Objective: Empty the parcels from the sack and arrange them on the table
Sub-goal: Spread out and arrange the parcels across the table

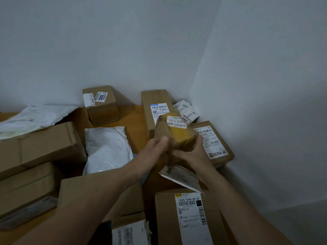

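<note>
A small brown parcel (178,132) wrapped in yellowish tape, with a white label on top, is held above the wooden table (134,119) near its right side. My left hand (153,151) grips its left face with the thumb on the front. My right hand (191,154) grips its lower right corner. Below the hands lies a flat parcel with a white label (180,175). The sack is not in view.
Cardboard boxes crowd the table: one at the back (100,105), a tall one (155,106), one at the right edge (214,142), a labelled one in front (187,216), large ones on the left (40,144). White plastic mailers (106,147) lie between. Walls close the back and right.
</note>
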